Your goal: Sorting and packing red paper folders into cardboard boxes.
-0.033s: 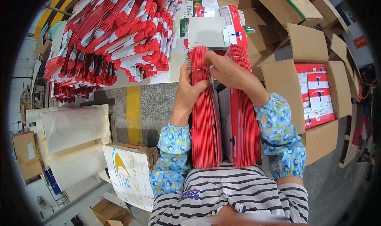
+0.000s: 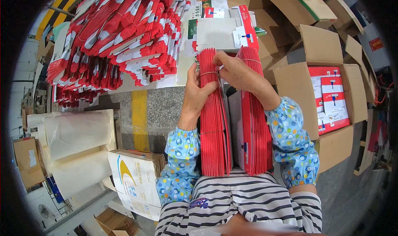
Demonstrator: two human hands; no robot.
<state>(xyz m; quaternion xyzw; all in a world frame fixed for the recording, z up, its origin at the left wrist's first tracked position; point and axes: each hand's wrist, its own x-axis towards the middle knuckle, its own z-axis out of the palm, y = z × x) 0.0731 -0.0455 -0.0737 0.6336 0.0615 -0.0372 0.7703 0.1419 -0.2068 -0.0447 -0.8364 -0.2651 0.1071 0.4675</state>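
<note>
Two bundles of flat red cartons stand on edge across my lap, the left bundle (image 2: 213, 128) and the right bundle (image 2: 255, 132) side by side. My left hand (image 2: 195, 95) grips the left bundle from its left side near the far end, thumb over the top. My right hand (image 2: 240, 72) reaches across from the right and pinches a thin rubber band (image 2: 208, 73) that runs over the top of that same bundle. My right forearm, in a dotted blue sleeve cover, lies over the right bundle.
A big heap of red-and-white flat cartons (image 2: 120, 41) fills the table ahead. An open cardboard box (image 2: 323, 49) holding red packs stands at the right, with more boxes (image 2: 298, 4) behind it. At the left are pale plastic rolls (image 2: 74, 132), a stack of white printed bags (image 2: 132, 174) and a yellow floor line (image 2: 140, 116).
</note>
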